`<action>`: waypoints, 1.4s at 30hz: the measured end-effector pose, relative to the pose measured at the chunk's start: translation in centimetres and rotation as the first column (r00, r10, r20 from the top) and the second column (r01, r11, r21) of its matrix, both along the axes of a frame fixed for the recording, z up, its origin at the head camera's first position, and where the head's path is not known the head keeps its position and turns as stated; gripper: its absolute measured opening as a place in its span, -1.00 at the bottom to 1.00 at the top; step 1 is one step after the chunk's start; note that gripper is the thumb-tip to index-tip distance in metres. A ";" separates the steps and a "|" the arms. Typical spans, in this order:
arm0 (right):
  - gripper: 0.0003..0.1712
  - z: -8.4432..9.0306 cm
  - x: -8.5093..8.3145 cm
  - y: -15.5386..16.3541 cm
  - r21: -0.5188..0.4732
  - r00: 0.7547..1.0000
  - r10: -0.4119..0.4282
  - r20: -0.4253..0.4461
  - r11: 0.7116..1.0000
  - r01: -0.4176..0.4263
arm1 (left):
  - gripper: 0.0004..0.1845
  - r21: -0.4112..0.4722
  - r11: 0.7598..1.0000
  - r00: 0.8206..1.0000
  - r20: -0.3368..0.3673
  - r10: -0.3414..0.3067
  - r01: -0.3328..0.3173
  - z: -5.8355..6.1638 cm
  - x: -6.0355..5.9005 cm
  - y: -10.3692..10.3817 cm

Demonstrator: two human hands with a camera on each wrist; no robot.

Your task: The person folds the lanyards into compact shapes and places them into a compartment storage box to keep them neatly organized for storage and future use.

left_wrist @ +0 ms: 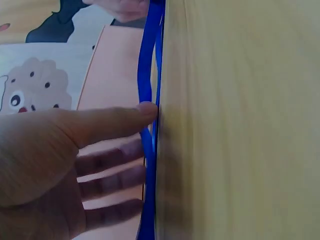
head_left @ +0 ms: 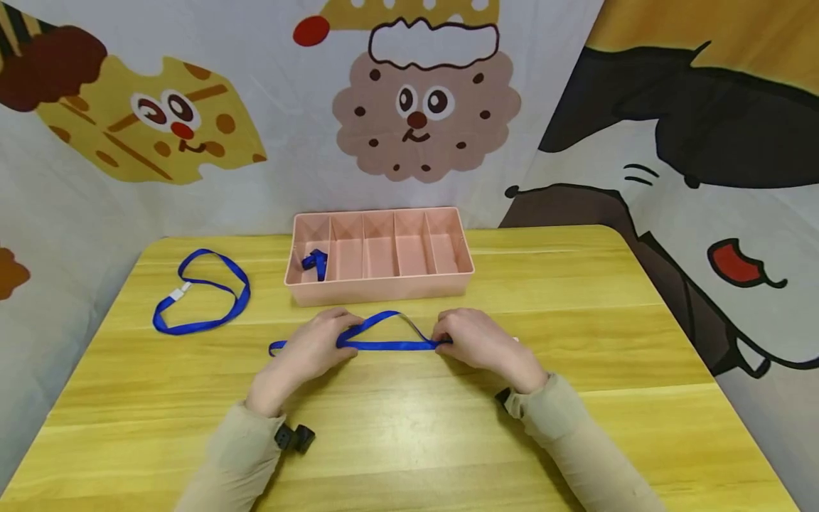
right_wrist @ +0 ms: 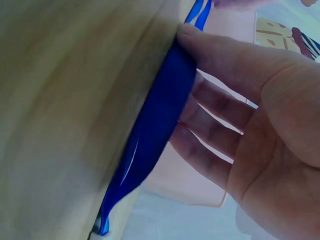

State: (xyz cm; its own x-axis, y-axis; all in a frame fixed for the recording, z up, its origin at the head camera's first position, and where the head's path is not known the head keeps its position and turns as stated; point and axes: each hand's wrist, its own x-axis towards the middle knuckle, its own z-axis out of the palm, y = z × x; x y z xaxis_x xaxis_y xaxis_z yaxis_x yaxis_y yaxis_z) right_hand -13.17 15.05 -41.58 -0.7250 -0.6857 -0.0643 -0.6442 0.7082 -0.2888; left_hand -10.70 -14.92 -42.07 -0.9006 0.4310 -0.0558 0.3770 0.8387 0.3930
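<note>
A blue lanyard (head_left: 393, 345) stretches across the table between both hands, its straps parted into a narrow loop in the middle. My left hand (head_left: 320, 345) pinches it between thumb and fingers, and a short looped end sticks out to the left. In the left wrist view, the thumb (left_wrist: 147, 111) presses across the strap (left_wrist: 146, 55) close to the tabletop. On the other side, my right hand (head_left: 480, 341) pinches the lanyard too. The right wrist view shows the wide blue strap (right_wrist: 157, 110) running from under the thumb along the table.
Behind the hands stands a pink box (head_left: 377, 290) with several compartments; its leftmost one holds a folded blue lanyard (head_left: 318, 263). Another blue lanyard (head_left: 198, 327) with a white clasp lies in a loose loop at the left. A cartoon-printed cloth (head_left: 281, 92) hangs behind the wooden table (head_left: 397, 441).
</note>
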 end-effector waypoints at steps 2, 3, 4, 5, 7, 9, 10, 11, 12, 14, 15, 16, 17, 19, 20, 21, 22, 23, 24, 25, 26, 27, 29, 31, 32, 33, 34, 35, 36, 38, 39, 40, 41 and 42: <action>-0.95 -0.1 0.0 -0.1 -0.002 1.000 -0.003 -0.014 1.000 0.003 | -0.59 0.003 1.000 1.000 0.013 -0.001 0.001 -0.2 -0.3 0.6; -0.94 -0.2 0.1 -0.2 -0.001 1.000 -0.007 -0.019 1.000 0.007 | -0.64 0.005 1.000 1.000 0.016 -0.004 0.004 -0.2 -0.4 0.9; -0.93 -0.2 0.1 -0.3 0.002 1.000 -0.009 -0.027 1.000 0.009 | -0.69 0.011 1.000 1.000 0.018 -0.010 0.009 -0.3 -0.4 1.0; -0.92 -0.2 0.2 -0.4 0.007 0.999 -0.012 -0.035 1.000 0.012 | -0.74 0.020 1.000 1.000 0.019 -0.018 0.017 -0.3 -0.5 1.0; -0.89 -0.2 0.3 -0.5 0.022 0.998 -0.010 -0.056 1.000 0.012 | -0.85 0.038 0.999 0.999 0.021 -0.036 0.035 -0.4 -0.6 1.1; -0.85 -0.1 0.5 -0.6 0.036 0.996 0.004 -0.084 0.999 -0.001 | -0.91 0.054 0.997 0.998 0.013 -0.061 0.060 -0.5 -0.6 1.1; -0.83 -0.1 0.5 -0.6 0.041 0.995 0.015 -0.098 0.999 -0.011 | -0.91 0.058 0.996 0.997 0.008 -0.074 0.073 -0.5 -0.6 1.1; -0.82 -0.1 0.5 -0.6 0.044 0.994 0.021 -0.106 0.999 -0.016 | -0.92 0.060 0.995 0.996 0.005 -0.084 0.083 -0.5 -0.7 1.1; -0.81 0.0 0.5 -0.5 0.043 0.994 0.023 -0.109 0.999 -0.018 | -0.92 0.061 0.994 0.996 0.006 -0.092 0.091 -0.5 -0.7 1.2; -0.81 0.1 0.3 -0.2 0.024 0.995 0.009 -0.099 1.000 -0.007 | -0.92 0.062 0.993 0.995 0.018 -0.100 0.099 -0.4 -0.8 1.2; -0.82 0.2 0.2 0.1 0.007 0.997 -0.006 -0.083 1.000 0.007 | -0.93 0.066 0.993 0.994 0.030 -0.101 0.099 -0.4 -0.8 1.2; -0.83 0.4 0.1 0.3 -0.014 0.998 -0.025 -0.058 1.000 0.025 | -0.93 0.075 0.992 0.994 0.046 -0.101 0.097 -0.3 -0.9 1.2; -0.85 0.6 0.0 0.5 -0.037 0.998 -0.049 -0.030 0.998 0.047 | -0.93 0.088 0.992 0.993 0.061 -0.100 0.094 -0.3 -0.9 1.2; -0.90 0.9 -0.3 1.0 -0.090 0.996 -0.087 0.024 0.992 0.089 | -0.93 0.126 0.989 0.991 0.097 -0.090 0.078 -0.3 -1.1 1.0; -0.92 1.1 -0.4 1.2 -0.118 0.993 -0.101 0.052 0.987 0.107 | -0.93 0.157 0.985 0.989 0.118 -0.087 0.068 -0.3 -1.1 0.8; -0.94 1.3 -0.6 1.4 -0.143 0.991 -0.113 0.075 0.982 0.123 | -0.93 0.193 0.979 0.987 0.139 -0.087 0.059 -0.3 -1.2 0.7; -0.96 1.4 -0.7 1.5 -0.167 0.988 -0.122 0.094 0.976 0.136 | -0.92 0.229 0.972 0.984 0.154 -0.085 0.048 -0.2 -1.2 0.5; -0.97 1.6 -0.8 1.7 -0.194 0.985 -0.128 0.112 0.970 0.148 | -0.91 0.265 0.964 0.982 0.169 -0.083 0.036 -0.1 -1.2 0.4; -0.96 1.8 -0.8 1.8 -0.221 0.983 -0.131 0.130 0.963 0.157 | -0.89 0.299 0.954 0.979 0.186 -0.079 0.020 0.0 -1.2 0.3; -0.95 2.0 -0.9 2.0 -0.247 0.979 -0.135 0.152 0.954 0.170 | -0.86 0.331 0.944 0.976 0.203 -0.072 0.000 0.2 -1.1 0.3; -0.92 2.1 -0.9 2.1 -0.270 0.976 -0.136 0.173 0.946 0.180 | -0.83 0.360 0.933 0.974 0.219 -0.064 -0.020 0.4 -1.1 0.3; -0.89 2.3 -0.9 2.2 -0.290 0.970 -0.138 0.199 0.937 0.193 | -0.80 0.381 0.924 0.973 0.226 -0.049 -0.042 0.6 -1.0 0.3; -0.85 2.6 -1.0 2.5 -0.318 0.959 -0.142 0.244 0.923 0.217 | -0.72 0.413 0.907 0.971 0.238 -0.021 -0.081 1.0 -0.9 0.5; -0.80 2.9 -1.0 2.8 -0.338 0.943 -0.138 0.301 0.910 0.241 | -0.65 0.435 0.893 0.969 0.248 0.000 -0.111 1.1 -0.9 0.6; -0.78 3.1 -1.0 2.9 -0.345 0.938 -0.130 0.321 0.906 0.243 | -0.62 0.440 0.890 0.970 0.244 0.005 -0.116 1.2 -0.9 0.6; -0.76 3.2 -1.0 3.1 -0.352 0.935 -0.123 0.334 0.904 0.244 | -0.61 0.443 0.889 0.971 0.239 0.009 -0.118 1.3 -0.9 0.6; -0.75 3.4 -1.0 3.3 -0.357 0.936 -0.113 0.334 0.903 0.237 | -0.60 0.447 0.887 0.972 0.236 0.009 -0.116 1.4 -0.9 0.6; -0.75 3.6 -0.9 3.5 -0.365 0.936 -0.100 0.337 0.903 0.227 | -0.60 0.451 0.885 0.972 0.234 0.007 -0.114 1.4 -1.0 0.6; -0.74 3.7 -0.8 3.6 -0.370 0.938 -0.085 0.335 0.904 0.214 | -0.59 0.454 0.884 0.972 0.235 0.003 -0.112 1.5 -0.9 0.5; -0.76 4.0 -0.7 3.9 -0.372 0.951 -0.062 0.302 0.911 0.177 | -0.58 0.464 0.880 0.974 0.226 -0.011 -0.097 1.7 -0.9 0.3; -0.79 4.2 -0.7 4.0 -0.371 0.958 -0.053 0.283 0.915 0.160 | -0.59 0.471 0.878 0.975 0.221 -0.019 -0.090 1.9 -0.9 0.2; -0.81 4.3 -0.7 4.2 -0.371 0.962 -0.047 0.270 0.916 0.149 | -0.62 0.478 0.875 0.976 0.214 -0.027 -0.081 2.0 -0.8 0.0; -0.85 4.5 -0.6 4.3 -0.372 0.964 -0.046 0.260 0.917 0.144 | -0.65 0.482 0.873 0.978 0.206 -0.033 -0.072 2.2 -0.8 -0.1; -0.88 4.6 -0.6 4.4 -0.373 0.967 -0.049 0.248 0.917 0.142 | -0.69 0.482 0.874 0.980 0.194 -0.036 -0.063 2.3 -0.8 -0.3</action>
